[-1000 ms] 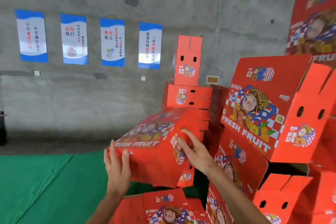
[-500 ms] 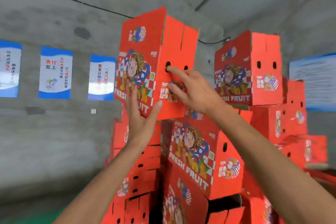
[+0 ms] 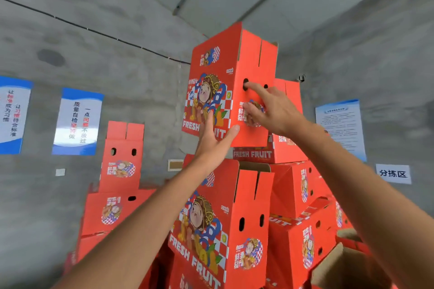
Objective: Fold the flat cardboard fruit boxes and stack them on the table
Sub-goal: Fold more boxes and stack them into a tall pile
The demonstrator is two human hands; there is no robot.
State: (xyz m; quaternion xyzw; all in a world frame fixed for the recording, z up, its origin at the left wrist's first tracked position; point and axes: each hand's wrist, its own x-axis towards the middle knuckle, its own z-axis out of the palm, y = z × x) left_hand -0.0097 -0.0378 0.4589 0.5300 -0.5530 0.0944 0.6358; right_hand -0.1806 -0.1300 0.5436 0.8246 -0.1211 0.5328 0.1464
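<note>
Up high, a folded red fruit box (image 3: 231, 82) sits atop the stack of boxes (image 3: 220, 223), just right of frame centre.
Left hand (image 3: 212, 141) presses flat against its printed front, fingers straight and together, thumb spread to the corner; right hand (image 3: 273, 110) rests on the side panel, fingers (image 3: 254, 88) loosely spread, one at a hole. Posters (image 3: 77, 122) hang at left.
</note>
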